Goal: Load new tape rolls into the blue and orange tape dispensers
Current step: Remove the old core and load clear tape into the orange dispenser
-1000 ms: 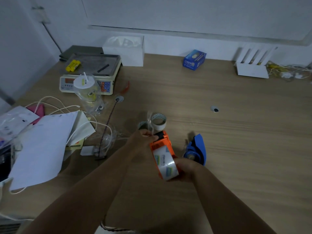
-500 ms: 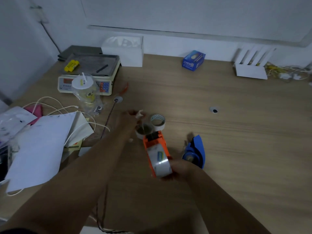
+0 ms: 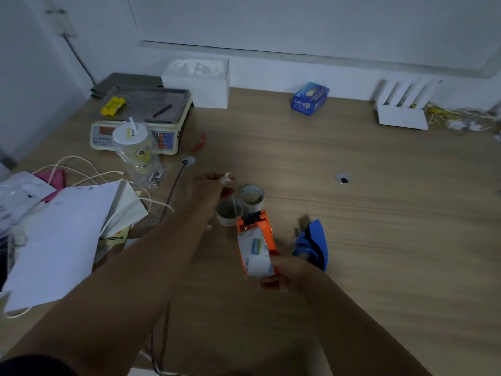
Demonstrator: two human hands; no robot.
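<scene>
1. The left hand (image 3: 210, 189) is raised above the table (image 3: 352, 240), just left of the two loose tape rolls. Its fingers are pinched closed on a small crumpled white piece (image 3: 226, 178); a thin clear strip seems to run from there down toward the orange dispenser, but it is too faint to be sure.
2. The nearer loose roll (image 3: 227, 214) lies flat on the table right under this hand. The second loose roll (image 3: 252, 198) lies just beside it on the right, a little farther away.
3. The orange dispenser (image 3: 256, 244) is lifted off the table, already with a tape roll (image 3: 254, 252) inside. Its long axis runs away from the person, the black cutter end pointing to the loose rolls and to the left hand.
4. The right hand (image 3: 284, 272) grips the near end of the orange dispenser, closed around it.
5. The blue dispenser (image 3: 314, 246) stands on the table just right of the orange one, near the right hand and apart from the left hand.
6. I judge that the next move turns on this line: the tape end must be pulled along the dispenser's axis, over the cutter end. The left hand is the nearer one for that.
</scene>
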